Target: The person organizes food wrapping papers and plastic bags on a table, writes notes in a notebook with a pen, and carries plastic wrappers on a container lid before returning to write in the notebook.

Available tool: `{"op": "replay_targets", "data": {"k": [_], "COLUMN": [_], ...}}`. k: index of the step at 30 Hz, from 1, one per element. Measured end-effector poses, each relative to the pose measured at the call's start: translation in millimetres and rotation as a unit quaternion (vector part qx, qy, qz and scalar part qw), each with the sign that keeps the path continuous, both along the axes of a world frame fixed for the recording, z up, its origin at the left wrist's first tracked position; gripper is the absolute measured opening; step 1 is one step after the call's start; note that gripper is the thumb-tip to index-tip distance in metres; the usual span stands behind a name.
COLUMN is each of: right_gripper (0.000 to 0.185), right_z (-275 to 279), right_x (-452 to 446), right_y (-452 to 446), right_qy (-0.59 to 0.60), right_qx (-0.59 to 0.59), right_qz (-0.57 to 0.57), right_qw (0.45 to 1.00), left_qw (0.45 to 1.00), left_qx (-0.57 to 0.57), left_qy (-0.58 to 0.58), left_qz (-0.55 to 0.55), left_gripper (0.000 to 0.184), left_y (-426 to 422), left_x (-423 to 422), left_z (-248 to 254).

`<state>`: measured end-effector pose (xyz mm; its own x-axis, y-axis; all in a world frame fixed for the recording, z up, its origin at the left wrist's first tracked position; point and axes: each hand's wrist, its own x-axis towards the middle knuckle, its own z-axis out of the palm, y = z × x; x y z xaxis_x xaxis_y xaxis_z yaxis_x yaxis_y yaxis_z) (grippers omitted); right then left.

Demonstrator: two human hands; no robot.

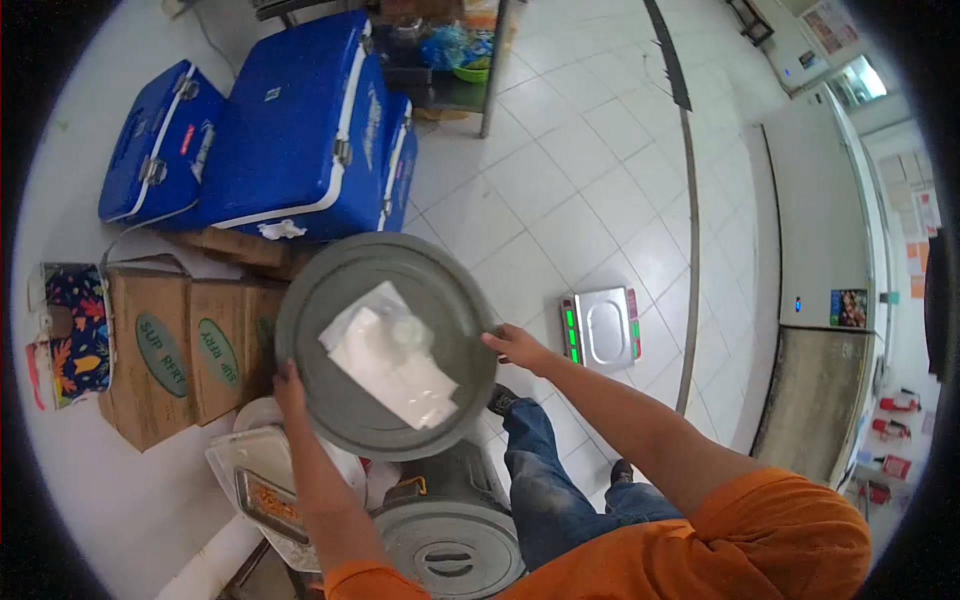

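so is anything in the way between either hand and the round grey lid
Nothing visible is: the left hand holds the left edge of the round grey lid directly, and the right hand its right edge. The white packaging lies nearer the middle, clear of both hands.

Below me the floor [560, 180] is pale, glossy tile with darker joints, and a long dark strip [692, 230] runs along it. A scale [603, 328] sits directly on the tiles, its green displays lit, near my shoes [503, 401], which also stand there. Beyond the strip, a tall fridge [815, 220] stands along the far side. Between my left hand [290, 392] and right hand [516, 346], the grey lid [462, 310] carries white and clear plastic [385, 355], lying flat around its middle.
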<state>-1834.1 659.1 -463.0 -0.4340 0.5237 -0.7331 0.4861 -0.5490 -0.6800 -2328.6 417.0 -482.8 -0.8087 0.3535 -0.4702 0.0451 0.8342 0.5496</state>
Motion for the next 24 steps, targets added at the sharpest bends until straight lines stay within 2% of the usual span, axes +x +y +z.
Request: {"op": "replay_targets", "data": {"k": [2,3,4,5,6,7,8,9,10,11,12,13,14,15,16,17,18,19,20,21,22,23,24], "right_gripper": [0.058,0.045,0.033,0.027,0.019,0.023,0.023,0.024,0.025,0.026,0.028,0.030,0.033,0.035,0.039,0.040,0.041,0.040,0.039,0.039,0.038,0.029,0.027], "right_z": [-40.4,-47.2,-52.7,-62.2,-38.8,-11.0,-28.7,9.4,18.2,31.7,47.2,69.6,91.8,105.1,116.2,134.9,150.0,136.5,154.9,175.8,201.5,212.6,209.4], "right_x": [9.7,33.1,56.5,81.5,110.0,148.5,193.6,239.3,291.3,349.9,407.4,462.3,520.9,571.2,621.0,668.1,712.9,754.7,781.7,806.3,825.7,847.4,870.5], "right_y": [-10.0,-12.2,-13.1,-13.9,-27.5,-28.8,-42.5,-43.8,-50.7,-64.8,-86.8,-104.2,-117.3,-138.7,-158.3,-175.9,-198.8,-226.6,-250.8,-281.1,-309.3,-337.1,-366.6], "right_qy": [0.019,0.048,0.066,0.086,0.034,0.024,0.026,0.011,-0.017,-0.039,-0.056,-0.100,-0.139,-0.220,-0.295,-0.324,-0.352,-0.357,-0.336,-0.302,-0.259,-0.247,-0.244], "right_qx": [0.091,0.208,0.353,0.485,0.432,0.437,0.386,0.403,0.436,0.437,0.435,0.383,0.331,0.272,0.212,0.229,0.242,0.248,0.219,0.188,0.154,0.153,0.200], "right_qz": [0.095,0.213,0.313,0.364,0.309,0.382,0.352,0.409,0.436,0.420,0.406,0.416,0.426,0.420,0.410,0.372,0.330,0.239,0.108,-0.027,-0.162,-0.207,-0.255], "right_qw": [0.991,0.953,0.879,0.790,0.847,0.814,0.852,0.818,0.787,0.795,0.802,0.819,0.830,0.837,0.837,0.839,0.842,0.868,0.909,0.934,0.940,0.934,0.914], "left_qw": [0.984,0.971,0.953,0.958,0.949,0.950,0.929,0.924,0.927,0.925,0.967,0.916,0.893,0.851,0.813,0.771,0.776,0.775,0.772,0.803,0.798,0.794,0.791], "left_qx": [-0.123,-0.135,-0.134,-0.045,0.013,0.037,0.007,0.109,0.059,0.112,0.151,0.154,0.221,0.176,0.165,0.153,0.173,0.189,0.191,0.162,0.169,0.172,0.172], "left_qy": [0.126,0.194,0.263,0.281,0.311,0.304,0.360,0.341,0.319,0.269,0.058,0.106,-0.050,-0.045,-0.079,-0.109,-0.157,-0.212,-0.268,-0.251,-0.261,-0.270,-0.280], "left_qz": [-0.009,-0.033,-0.064,-0.039,-0.060,-0.052,-0.085,-0.135,-0.190,-0.244,-0.197,-0.355,-0.388,-0.492,-0.553,-0.608,-0.586,-0.564,-0.544,-0.516,-0.516,-0.516,-0.516], "left_gripper": [0.102,0.096,0.090,0.080,0.071,0.065,0.059,0.054,0.046,0.036,0.026,0.017,0.013,0.013,0.013,0.013,0.012,0.011,0.011,0.008,0.009,0.010,0.011], "left_y": [1.6,-20.1,-23.4,-1.1,9.3,17.2,21.4,6.9,11.0,5.6,13.8,16.7,16.8,15.2,17.7,26.4,34.0,35.2,39.7,45.3,51.3,57.5,65.1], "left_x": [-5.3,-17.3,-24.1,34.8,79.9,120.6,169.6,182.5,236.5,272.6,332.5,396.9,456.7,510.2,571.4,637.3,683.3,727.5,762.7,798.8,829.2,851.1,871.6], "left_z": [16.2,3.2,-10.4,54.9,87.3,106.4,117.9,70.6,77.6,50.8,54.7,76.6,74.1,81.9,125.9,176.0,181.5,181.0,185.9,193.4,196.4,192.2,182.2]}}
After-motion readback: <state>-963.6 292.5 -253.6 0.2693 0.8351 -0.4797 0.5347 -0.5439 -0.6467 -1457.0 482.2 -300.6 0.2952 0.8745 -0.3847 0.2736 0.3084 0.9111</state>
